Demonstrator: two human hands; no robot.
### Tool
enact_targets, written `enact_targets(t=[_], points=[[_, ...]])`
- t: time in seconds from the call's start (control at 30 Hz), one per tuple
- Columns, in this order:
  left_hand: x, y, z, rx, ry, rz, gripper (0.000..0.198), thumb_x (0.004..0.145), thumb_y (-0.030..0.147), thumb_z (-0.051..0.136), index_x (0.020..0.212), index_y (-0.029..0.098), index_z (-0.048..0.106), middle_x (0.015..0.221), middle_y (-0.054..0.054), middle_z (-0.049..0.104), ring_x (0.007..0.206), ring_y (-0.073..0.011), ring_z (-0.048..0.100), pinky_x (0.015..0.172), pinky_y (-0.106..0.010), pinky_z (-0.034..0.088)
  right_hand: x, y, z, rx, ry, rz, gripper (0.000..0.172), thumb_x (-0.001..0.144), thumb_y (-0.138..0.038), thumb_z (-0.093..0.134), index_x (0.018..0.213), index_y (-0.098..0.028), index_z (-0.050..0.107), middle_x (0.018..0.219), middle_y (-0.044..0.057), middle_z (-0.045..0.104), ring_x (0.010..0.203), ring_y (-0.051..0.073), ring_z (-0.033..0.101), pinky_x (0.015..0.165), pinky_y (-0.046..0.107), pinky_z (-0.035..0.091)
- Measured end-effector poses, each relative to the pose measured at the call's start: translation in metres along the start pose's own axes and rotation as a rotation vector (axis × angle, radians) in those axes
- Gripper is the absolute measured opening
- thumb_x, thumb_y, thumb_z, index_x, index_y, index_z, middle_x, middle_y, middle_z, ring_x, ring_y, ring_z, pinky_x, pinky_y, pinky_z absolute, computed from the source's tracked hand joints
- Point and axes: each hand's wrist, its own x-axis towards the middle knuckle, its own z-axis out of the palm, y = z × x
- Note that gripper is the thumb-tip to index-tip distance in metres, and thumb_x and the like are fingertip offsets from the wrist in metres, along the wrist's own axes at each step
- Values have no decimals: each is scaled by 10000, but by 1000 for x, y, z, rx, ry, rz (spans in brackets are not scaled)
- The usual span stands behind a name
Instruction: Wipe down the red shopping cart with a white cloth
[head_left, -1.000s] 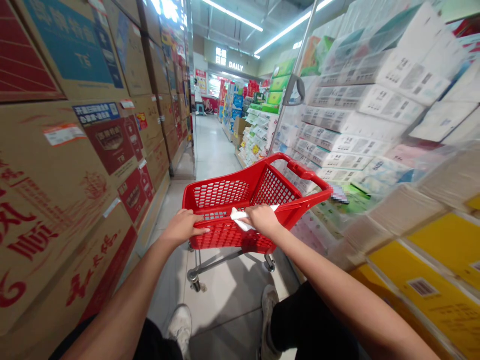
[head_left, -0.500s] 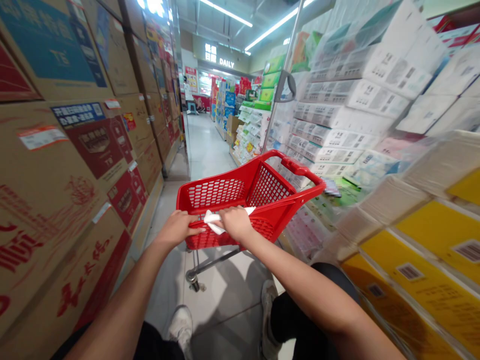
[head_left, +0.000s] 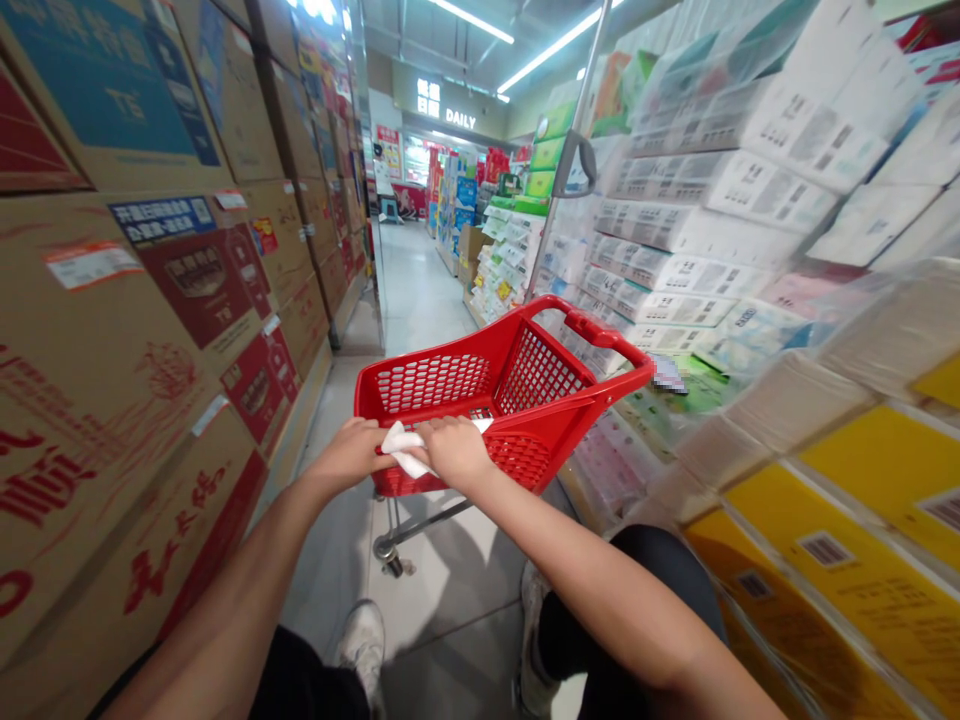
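A red plastic shopping cart (head_left: pixel 559 405) with perforated sides stands across the aisle in front of me, its handle toward the right. My left hand (head_left: pixel 351 455) grips the near left corner of the basket rim. Just to its right, my right hand (head_left: pixel 454 450) presses a crumpled white cloth (head_left: pixel 405 447) over the same near rim. One end of the cloth sticks out on the left beside my left fingers, and another shows behind the right hand. The right fingertips are partly hidden by the cloth and rim.
Stacked cardboard boxes (head_left: pixel 82 380) wall the left side. White wrapped packs (head_left: pixel 675 250) and yellow packs (head_left: pixel 840 500) are piled on the right. A metal post (head_left: pixel 574 150) with a grey handle rises behind the cart. Beyond, the aisle floor (head_left: pixel 420 270) runs back past shelves.
My right hand has slid left along the rim with the cloth, closer to my left hand. The left hand has shifted slightly left. The cart stays in place.
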Motion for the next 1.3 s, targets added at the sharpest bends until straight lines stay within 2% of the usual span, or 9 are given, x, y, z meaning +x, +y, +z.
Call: enact_targets(t=[0.13, 0.27, 0.43, 0.53, 0.67, 0.8, 0.97, 1.17, 1.3], points=[[-3, -2, 1, -56, 6, 12, 385, 814, 607, 601, 715, 239, 657, 728, -18, 657, 775, -196, 574, 795, -322, 341, -16, 31, -16, -51, -62, 7, 522, 999, -620, 360, 1053, -190, 651, 950, 84, 730, 864, 240, 666, 769, 334, 450], [-3, -12, -1, -65, 16, -4, 464, 792, 649, 609, 626, 221, 543, 679, 0, 612, 745, -183, 549, 747, -299, 338, -42, 86, -37, -167, -99, 30, 545, 999, -622, 344, 1004, -175, 655, 937, 94, 714, 874, 233, 638, 781, 323, 429], [-3, -34, -8, -85, 51, -31, 422, 745, 594, 669, 612, 221, 524, 662, 7, 600, 764, -186, 550, 759, -292, 366, -87, 156, -73, -360, 19, 49, 524, 1019, -575, 329, 962, -171, 658, 972, 113, 673, 974, 254, 550, 846, 338, 372], [-7, -41, -17, -113, 14, -45, 360, 768, 518, 650, 607, 218, 534, 656, 15, 627, 744, -177, 565, 810, -298, 390, -103, 174, -85, -397, 86, 50, 492, 1020, -557, 354, 981, -177, 664, 987, 116, 656, 977, 259, 514, 842, 340, 346], [-14, -15, -25, -68, 3, -69, 168, 788, 372, 582, 826, 227, 657, 877, -15, 723, 856, -204, 638, 926, -334, 409, -97, 162, -81, -372, 110, 89, 451, 1023, -524, 383, 956, -174, 658, 952, 118, 657, 938, 258, 514, 807, 341, 327], [-1, 53, -14, 55, 183, -53, 431, 804, 432, 583, 1163, 198, 632, 1226, -122, 671, 1145, -306, 584, 1073, -436, 339, -76, 125, -70, -324, 65, 84, 413, 1022, -498, 409, 955, -169, 650, 931, 120, 668, 901, 253, 536, 774, 339, 325], [32, 111, 8, -141, 298, -58, 369, 889, 454, 517, 1175, 240, 609, 1218, -79, 669, 1183, -270, 520, 1093, -471, 270, -53, 80, -65, -274, 16, 89, 358, 1038, -429, 399, 1007, -169, 642, 972, 125, 678, 929, 258, 570, 766, 339, 359], [46, 90, 3, -239, 298, -253, 259, 897, 354, 421, 879, 225, 645, 988, -52, 698, 1081, -257, 492, 1017, -483, 261, -43, 61, -86, -151, -13, 25, 397, 1058, -430, 340, 1086, -174, 642, 996, 112, 692, 941, 236, 585, 758, 306, 415], [49, 70, 0, -241, 327, -307, 339, 918, 323, 341, 824, 241, 656, 1017, -26, 701, 1083, -249, 474, 1031, -490, 252, -46, 77, -113, 61, 166, 94, 389, 1064, -400, 332, 1162, -172, 631, 1059, 111, 695, 1012, 226, 590, 835, 295, 440]])
